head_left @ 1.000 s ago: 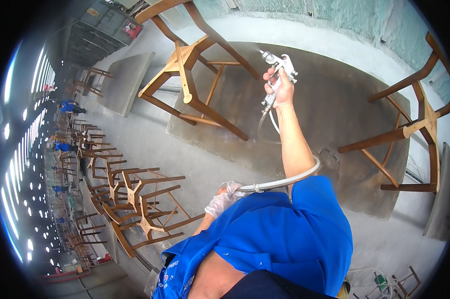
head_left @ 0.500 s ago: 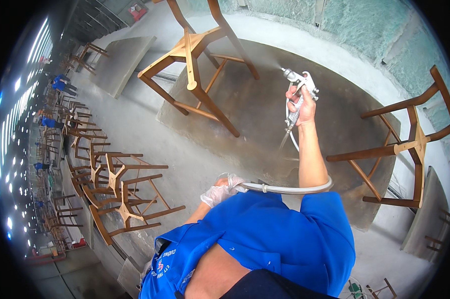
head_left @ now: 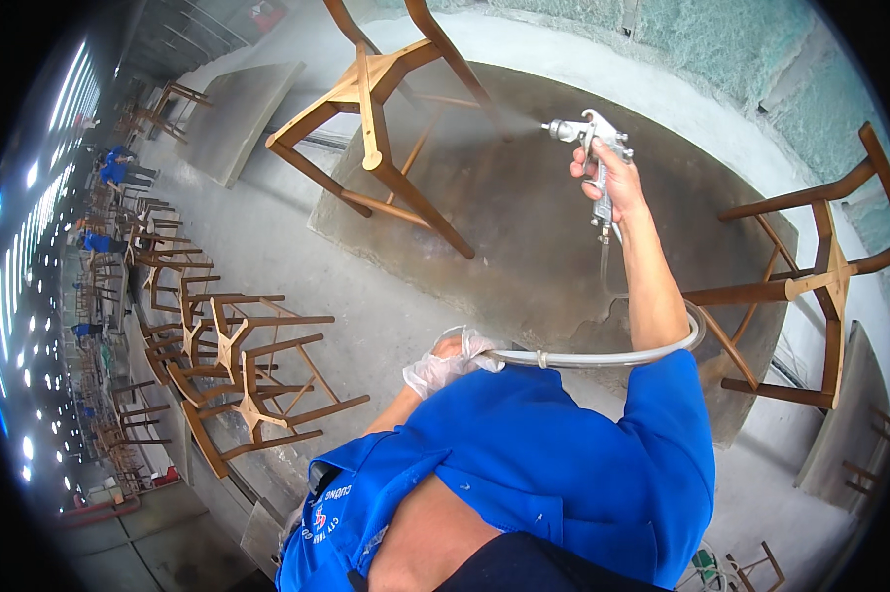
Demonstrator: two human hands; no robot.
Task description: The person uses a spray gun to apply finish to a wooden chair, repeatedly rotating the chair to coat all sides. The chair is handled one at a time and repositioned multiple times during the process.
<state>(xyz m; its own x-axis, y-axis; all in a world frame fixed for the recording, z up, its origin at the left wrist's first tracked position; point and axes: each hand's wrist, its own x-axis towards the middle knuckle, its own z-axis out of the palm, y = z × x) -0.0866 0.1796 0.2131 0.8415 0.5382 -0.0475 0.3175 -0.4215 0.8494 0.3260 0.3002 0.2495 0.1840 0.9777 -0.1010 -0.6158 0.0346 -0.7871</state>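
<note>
A: What has the right hand (head_left: 610, 170) got?

B: It is closed round the grip of a silver spray gun (head_left: 591, 148), arm stretched out ahead of the body. The nozzle points away to the left of that hand, toward a wooden chair frame (head_left: 386, 148), and a faint mist hangs between nozzle and wood.

A: Is the gun touching the chair?

B: No, they stand apart. The chair frame is tilted, legs up, beyond and to the left of the right hand, above a dark stained patch of floor (head_left: 534, 227).

A: And the left hand (head_left: 443, 363)?

B: It wears a thin clear glove and sits close in front of the chest, well below and to the left of the right hand. It is curled round a pale hose (head_left: 603, 355), which runs from there to the right, loops under the right elbow and seems to rise to the gun's base, though the upper stretch is thin and hard to follow.

A: What else is about?

B: A second chair frame (head_left: 810, 286) in darker wood stands to the right of the right arm. A stack of unfinished chair frames (head_left: 238, 375) lies left of the left hand. Farther left, people in blue (head_left: 109, 173) stand among more frames
</note>
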